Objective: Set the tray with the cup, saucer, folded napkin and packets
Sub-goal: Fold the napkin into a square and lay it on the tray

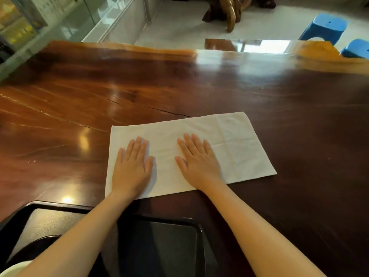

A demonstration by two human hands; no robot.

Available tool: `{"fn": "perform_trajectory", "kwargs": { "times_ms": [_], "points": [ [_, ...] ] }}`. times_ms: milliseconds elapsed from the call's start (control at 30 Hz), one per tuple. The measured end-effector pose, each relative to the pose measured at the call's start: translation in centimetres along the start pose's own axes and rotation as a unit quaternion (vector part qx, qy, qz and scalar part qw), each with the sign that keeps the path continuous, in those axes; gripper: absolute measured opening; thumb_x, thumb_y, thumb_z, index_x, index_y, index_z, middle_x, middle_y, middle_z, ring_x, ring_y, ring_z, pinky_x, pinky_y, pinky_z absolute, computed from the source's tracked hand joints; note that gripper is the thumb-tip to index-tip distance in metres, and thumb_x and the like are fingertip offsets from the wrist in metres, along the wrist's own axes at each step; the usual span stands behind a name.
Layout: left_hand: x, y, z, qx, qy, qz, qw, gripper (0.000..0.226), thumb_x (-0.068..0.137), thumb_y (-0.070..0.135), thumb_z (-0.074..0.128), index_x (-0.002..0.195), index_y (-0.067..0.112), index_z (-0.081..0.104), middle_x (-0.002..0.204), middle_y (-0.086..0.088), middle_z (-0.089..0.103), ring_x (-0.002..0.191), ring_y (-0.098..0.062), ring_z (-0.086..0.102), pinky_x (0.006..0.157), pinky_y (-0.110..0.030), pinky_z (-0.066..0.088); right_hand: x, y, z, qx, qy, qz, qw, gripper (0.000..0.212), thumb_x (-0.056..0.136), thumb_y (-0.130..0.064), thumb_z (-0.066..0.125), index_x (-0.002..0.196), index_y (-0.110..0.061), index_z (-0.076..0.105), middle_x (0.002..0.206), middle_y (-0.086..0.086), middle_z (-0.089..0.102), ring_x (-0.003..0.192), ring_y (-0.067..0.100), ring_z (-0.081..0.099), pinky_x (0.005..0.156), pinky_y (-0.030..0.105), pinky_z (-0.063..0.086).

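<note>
A white napkin (235,144) lies flat on the dark wooden table (139,86) as a long rectangle with visible creases. My left hand (132,165) presses palm-down on its left part, fingers spread slightly. My right hand (197,160) lies flat on its middle, also palm-down. Both hands hold nothing. A black tray (179,222) sits at the near edge under my forearms. At the bottom left corner a white rounded edge (12,267) shows on the tray, with a dark round shape (34,246) beside it; what they are I cannot tell. No packets are in view.
The table's far edge (139,47) runs across the top, with a pale floor beyond it. Two blue plastic stools (325,25) stand at the far right. A carved wooden piece (229,13) stands on the floor, and a glass cabinet (60,21) is at the far left.
</note>
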State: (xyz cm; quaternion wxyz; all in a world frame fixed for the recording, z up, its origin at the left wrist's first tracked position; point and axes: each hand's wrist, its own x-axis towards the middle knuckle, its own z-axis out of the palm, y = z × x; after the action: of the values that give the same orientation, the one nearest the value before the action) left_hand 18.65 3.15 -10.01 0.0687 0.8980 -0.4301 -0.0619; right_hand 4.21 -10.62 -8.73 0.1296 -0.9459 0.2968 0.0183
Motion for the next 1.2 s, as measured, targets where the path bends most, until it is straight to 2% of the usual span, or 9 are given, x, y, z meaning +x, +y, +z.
{"fn": "perform_trajectory", "kwargs": {
  "times_ms": [267,433,533,667,800,867,1033,1100,1200],
  "points": [
    [-0.4,-3.7,-1.6,0.0,-0.048,0.014,0.999,0.078,0.087,0.061,0.004,0.151,0.017,0.002,0.16,0.0,-0.003,0.147,-0.013,-0.006,0.118,-0.032,-0.005,-3.5,8.9,-2.3,-0.008,-0.009,0.157,0.987,0.061,0.097,-0.048,0.015,0.149,-0.023,-0.004,0.159,-0.005,-0.011,0.145,0.012,-0.013,0.119,0.035,-0.007],
    [0.0,-3.9,-1.9,0.057,-0.079,0.039,0.994,0.079,0.089,0.063,0.002,0.15,0.013,0.001,0.16,-0.005,-0.003,0.147,-0.018,-0.004,0.118,-0.036,-0.002,-4.9,12.5,-3.3,-0.03,-0.03,0.167,0.985,0.063,0.097,-0.05,0.012,0.149,-0.021,-0.008,0.159,-0.004,-0.012,0.145,0.01,-0.013,0.119,0.033,-0.008],
    [-1.2,-3.2,-2.8,0.099,-0.041,0.18,0.978,0.084,0.088,0.065,0.002,0.146,0.008,0.024,0.154,-0.013,0.025,0.143,-0.028,0.023,0.117,-0.035,0.01,-4.9,12.4,-3.3,-0.03,-0.031,0.161,0.986,0.063,0.097,-0.049,0.012,0.149,-0.02,-0.008,0.158,-0.004,-0.013,0.145,0.01,-0.013,0.119,0.034,-0.009],
    [-3.4,-2.5,-4.0,0.154,-0.056,0.348,0.923,0.062,0.088,0.061,0.031,0.133,0.023,0.05,0.14,-0.004,0.052,0.127,-0.022,0.052,0.109,-0.035,0.033,-5.0,12.2,-3.7,-0.029,-0.047,0.159,0.986,0.063,0.097,-0.049,0.011,0.149,-0.018,-0.009,0.158,-0.002,-0.014,0.145,0.011,-0.014,0.119,0.035,-0.009],
    [-3.7,-2.7,-5.6,0.146,-0.089,0.334,0.927,0.038,0.068,0.025,0.065,0.104,0.017,0.059,0.115,-0.006,0.066,0.1,-0.024,0.067,0.061,-0.032,0.06,-4.8,11.5,-4.4,-0.08,-0.061,0.158,0.982,0.064,0.097,-0.047,0.012,0.149,-0.013,-0.005,0.16,0.004,-0.006,0.147,0.018,-0.007,0.12,0.04,-0.003],
    [-3.6,-3.2,-5.7,0.168,-0.085,0.309,0.932,0.042,0.054,0.007,0.069,0.094,0.015,0.061,0.109,-0.007,0.067,0.093,-0.026,0.068,0.044,-0.03,0.056,-5.3,10.6,-5.1,-0.088,-0.07,0.105,0.988,0.064,0.098,-0.046,0.018,0.149,-0.01,0.002,0.16,0.006,0.001,0.147,0.02,-0.001,0.12,0.039,0.0],
    [-4.2,-0.9,-5.7,0.153,-0.075,0.238,0.956,0.025,0.072,0.007,0.061,0.096,0.012,0.056,0.099,-0.004,0.063,0.086,-0.025,0.065,0.052,-0.03,0.045,-8.9,8.0,-5.8,-0.08,-0.138,-0.07,0.985,0.069,0.096,-0.046,0.034,0.15,-0.015,0.003,0.16,0.001,-0.003,0.147,0.02,-0.005,0.118,0.032,0.0],
    [-4.2,-0.1,-5.5,0.158,-0.063,0.214,0.962,0.015,0.073,0.012,0.064,0.084,0.012,0.054,0.078,-0.005,0.058,0.064,-0.026,0.061,0.043,-0.031,0.035,-9.4,7.9,-5.7,-0.099,-0.113,-0.085,0.985,0.062,0.097,-0.027,0.036,0.149,-0.01,0.007,0.16,0.007,0.002,0.147,0.023,0.001,0.118,0.032,0.005],
    [-3.9,0.0,-4.9,0.178,-0.038,0.219,0.959,0.03,0.056,0.019,0.078,0.067,0.012,0.052,0.057,-0.005,0.052,0.038,-0.024,0.051,0.038,-0.02,0.017,-9.5,8.6,-5.5,-0.094,-0.053,-0.097,0.989,0.059,0.088,0.003,0.048,0.143,-0.001,0.029,0.153,0.015,0.028,0.142,0.031,0.026,0.113,0.036,0.027]
  ]
}}
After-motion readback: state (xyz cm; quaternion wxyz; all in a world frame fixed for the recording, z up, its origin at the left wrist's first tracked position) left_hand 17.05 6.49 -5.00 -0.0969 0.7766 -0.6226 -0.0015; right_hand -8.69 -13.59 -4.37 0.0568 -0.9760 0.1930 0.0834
